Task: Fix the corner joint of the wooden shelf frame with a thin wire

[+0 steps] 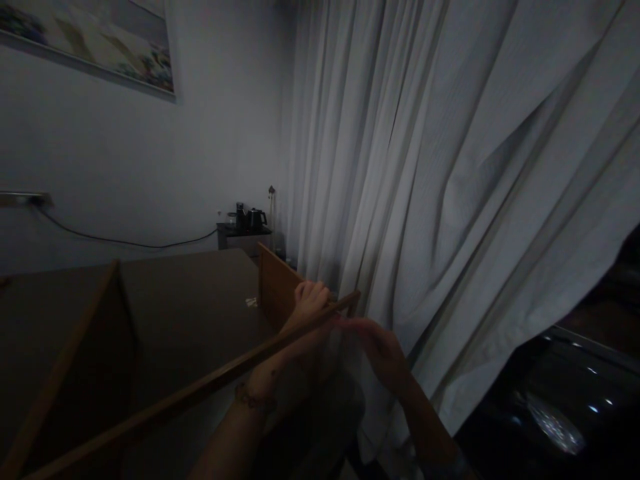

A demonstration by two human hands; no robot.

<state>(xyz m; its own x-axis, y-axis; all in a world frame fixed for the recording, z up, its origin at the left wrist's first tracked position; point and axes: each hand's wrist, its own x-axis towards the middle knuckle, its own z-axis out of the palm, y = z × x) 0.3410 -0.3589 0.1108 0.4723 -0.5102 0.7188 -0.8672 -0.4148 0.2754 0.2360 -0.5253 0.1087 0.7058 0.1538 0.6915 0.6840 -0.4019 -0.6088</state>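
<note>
A long, thin wooden strip (pixel 225 377) runs diagonally from the lower left to a corner near the curtain. There it meets an upright wooden end panel (pixel 278 288). My left forearm crosses behind the strip, and my left hand (pixel 311 298) curls its fingers over the panel close to that corner. Just below the strip's far end is my right hand (pixel 377 343), its fingertips pressed together against the underside. Whatever sits between those fingertips is too small and dark to make out. Another upright wooden panel (pixel 75 380) stands at the left.
Under the panels spreads a brown tabletop (pixel 200 287), with small pale pieces (pixel 251 302) lying on it. White curtains (pixel 400 167) hang close on the right. A small cabinet (pixel 245 233) with a black kettle (pixel 257 218) stands in the far corner. Dark glossy bodywork (pixel 550 400) shows at lower right.
</note>
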